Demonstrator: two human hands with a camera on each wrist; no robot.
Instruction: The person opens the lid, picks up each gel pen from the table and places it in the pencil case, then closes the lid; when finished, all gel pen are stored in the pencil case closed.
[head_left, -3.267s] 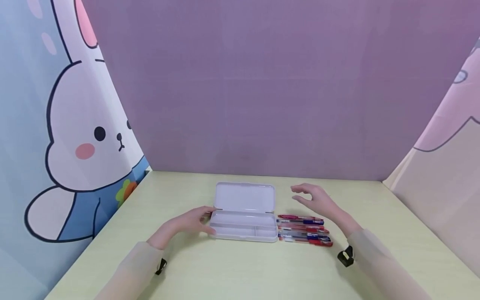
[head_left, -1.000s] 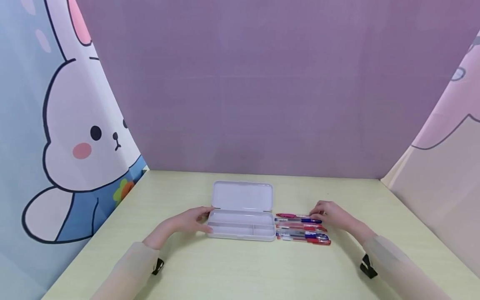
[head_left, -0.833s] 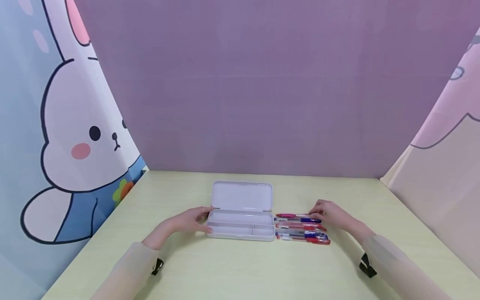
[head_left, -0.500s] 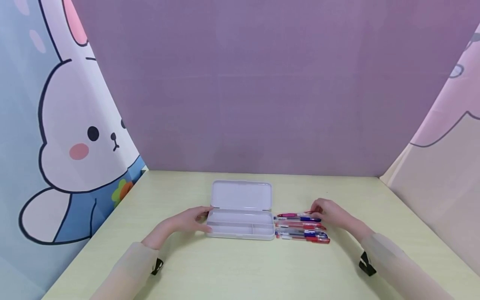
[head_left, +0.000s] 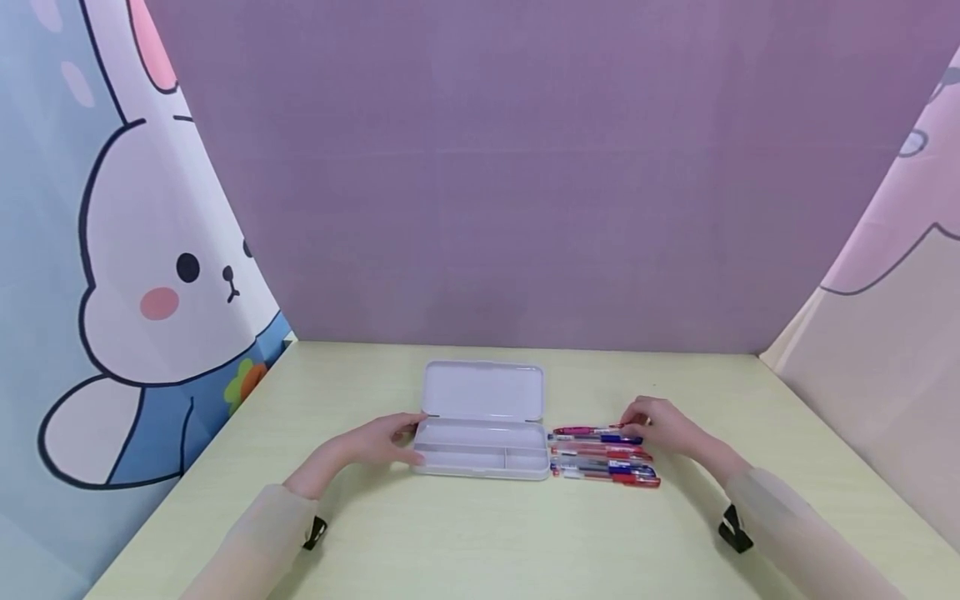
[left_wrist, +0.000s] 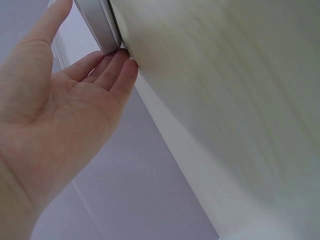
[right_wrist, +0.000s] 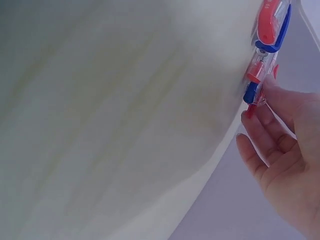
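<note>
White plastic centre stage: a pencil case (head_left: pixel 465 474) in the middle of the pale table (head_left: pixel 450 542), lid (head_left: pixel 483 392) open on the far side, inside split into one long section at the back and two unequal ones in front. At its left end, the left hand (head_left: pixel 384 439), gripping, thumb by the near corner, fingers up toward the hinge. Across to the other end, just beside the case, a row of red and blue pens (head_left: pixel 636 481), side by side. At the row's far edge, a red pen (head_left: pixel 577 431), right end in a narrow pinch of the right hand (head_left: pixel 660 423), exact contact hard to make out behind the fingers. Light sleeves (head_left: pixel 783 517) on both arms. Beyond, a plain purple backdrop (head_left: pixel 480 167), with a rabbit print (head_left: pixel 150 250) to the left.
</note>
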